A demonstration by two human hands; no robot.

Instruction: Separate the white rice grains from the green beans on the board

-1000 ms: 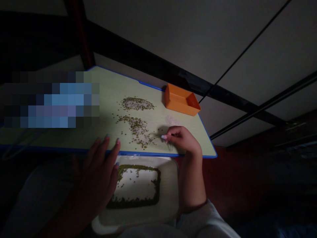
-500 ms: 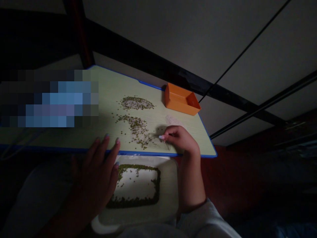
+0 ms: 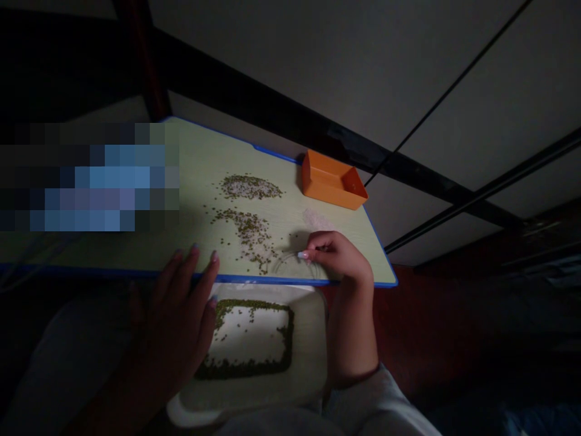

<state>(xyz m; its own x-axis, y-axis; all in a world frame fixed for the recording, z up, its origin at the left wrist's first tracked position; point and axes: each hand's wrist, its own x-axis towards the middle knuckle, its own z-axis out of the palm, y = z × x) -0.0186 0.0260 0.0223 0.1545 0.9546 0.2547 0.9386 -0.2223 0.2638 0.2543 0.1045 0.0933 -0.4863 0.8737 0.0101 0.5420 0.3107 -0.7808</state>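
My right hand (image 3: pixel 333 254) is closed in a pinch at the right end of the table, thumb and forefinger on a thin, clear, curved piece (image 3: pixel 282 259) whose kind I cannot make out. Just left of it lies a loose patch (image 3: pixel 252 233) of small green beans, like mung beans, mixed with pale grains. Behind that is a second mixed heap (image 3: pixel 249 188). A small pale pile of grains (image 3: pixel 316 219) lies beyond my right hand. With fingers spread and holding nothing, my left hand (image 3: pixel 181 303) rests at the table's near edge, beside a white tub (image 3: pixel 313 351).
Green beans (image 3: pixel 290 339) line the inner edges of the tub's floor. An orange box (image 3: pixel 333 181) stands at the far right of the pale, blue-edged table (image 3: pixel 195 151). A blurred-out bluish area covers the left. Cabinet panels (image 3: pixel 408 72) rise behind the table.
My right hand shifts slightly left, then back right with the curved piece, which now sits a little farther from the bean patch. My left hand stays spread in place.
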